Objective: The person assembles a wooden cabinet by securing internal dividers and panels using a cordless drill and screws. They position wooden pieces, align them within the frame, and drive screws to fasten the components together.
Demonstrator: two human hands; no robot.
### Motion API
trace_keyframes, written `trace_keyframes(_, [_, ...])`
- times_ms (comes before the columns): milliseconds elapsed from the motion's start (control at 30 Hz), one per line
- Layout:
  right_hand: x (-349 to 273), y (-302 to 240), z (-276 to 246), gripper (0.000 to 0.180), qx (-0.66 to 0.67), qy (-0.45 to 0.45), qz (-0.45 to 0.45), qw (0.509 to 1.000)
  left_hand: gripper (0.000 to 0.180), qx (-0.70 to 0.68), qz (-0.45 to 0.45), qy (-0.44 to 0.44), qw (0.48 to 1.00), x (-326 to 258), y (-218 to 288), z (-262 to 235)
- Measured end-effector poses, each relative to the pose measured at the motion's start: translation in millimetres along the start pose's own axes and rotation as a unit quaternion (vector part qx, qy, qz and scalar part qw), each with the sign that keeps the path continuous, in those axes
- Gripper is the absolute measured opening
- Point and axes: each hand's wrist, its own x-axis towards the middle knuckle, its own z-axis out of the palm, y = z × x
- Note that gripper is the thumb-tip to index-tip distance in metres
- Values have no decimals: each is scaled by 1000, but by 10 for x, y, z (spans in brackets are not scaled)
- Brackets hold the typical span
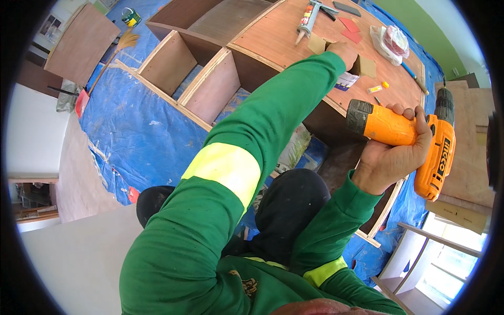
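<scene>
My left hand (344,54) reaches across a wooden cabinet panel (278,37) and dips into a small open cardboard box (345,81) with raised flaps. The box hides the fingers, so what they touch cannot be seen. Off to the right, my right hand (394,155) is wrapped round the handle of an orange and black cordless drill (438,152). Its chuck points up and away from me, and the battery end of the handle points left. Beside the box lie a small yellow-capped container (374,89) and a caulking gun (308,21) with a tube in it.
Red sandpaper pieces (350,30), a plastic bag (389,44) and a blue-handled tool (415,77) lie on the panel. Open cabinet compartments (212,86) lie below my left arm. Blue sheeting (147,134) covers the floor. A broom (126,39) and a bucket (130,17) are at far left.
</scene>
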Motion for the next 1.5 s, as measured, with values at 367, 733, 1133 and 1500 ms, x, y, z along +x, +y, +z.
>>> trace_keyframes(367, [-116,115,37,22,-71,-32,-38,996,26,-645,-115,96,750,-2038,-564,-779])
trace_keyframes(733, [-514,311,262,35,-130,-204,-51,969,42,-732,-193,307,576,-5712,-1049,-1551])
trace_keyframes(1133, [-1576,13,1209,32,-43,-387,52,920,36,-638,-157,404,637,-6488,-822,-2016])
trace_keyframes(1500, [-2681,1400,1400,30,-207,-383,249,865,25,-647,-498,189,546,-7853,-2165,232])
